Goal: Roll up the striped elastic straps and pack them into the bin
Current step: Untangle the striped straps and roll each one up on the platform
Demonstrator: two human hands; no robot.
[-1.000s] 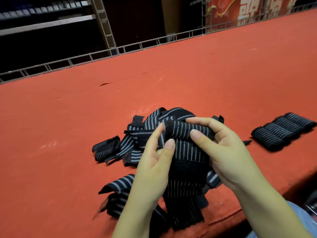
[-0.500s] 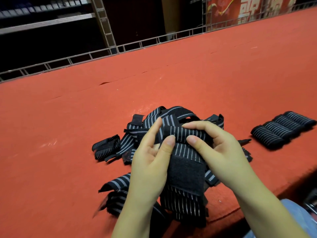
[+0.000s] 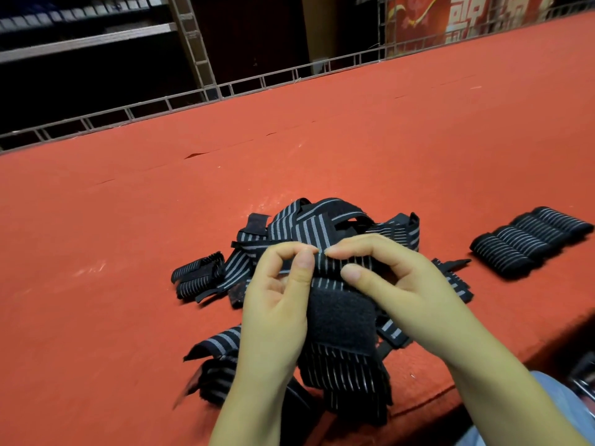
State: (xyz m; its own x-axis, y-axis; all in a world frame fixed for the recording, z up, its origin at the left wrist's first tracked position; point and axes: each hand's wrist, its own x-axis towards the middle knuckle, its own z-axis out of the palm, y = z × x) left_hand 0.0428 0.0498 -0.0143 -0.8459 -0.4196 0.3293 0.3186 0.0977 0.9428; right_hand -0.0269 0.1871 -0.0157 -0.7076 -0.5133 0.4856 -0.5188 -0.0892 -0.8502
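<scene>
Red worktop [image 3: 354, 140]. We note a loose heap of black, grey-striped straps [image 3: 309, 230] near centre; finished rolls [image 3: 528, 239] right. Left hand [image 3: 277, 304] and right hand [image 3: 396, 284] pinch one strap's rolled end [image 3: 335, 263]. No legible writing.

We work at a red felt-covered table [image 3: 322, 149], its cloth running far ahead of where we grip and out to either side. Along its far edge stands a low metal rail [image 3: 257, 82]. Beyond the rail, up and to the left of the grip, dark shelving [image 3: 87, 43] rises on a slanted upright. Far ahead to the right hangs a red banner with pale characters [image 3: 457, 14]. Below the grip, at the near right corner, we see blue denim [image 3: 566, 410].
</scene>
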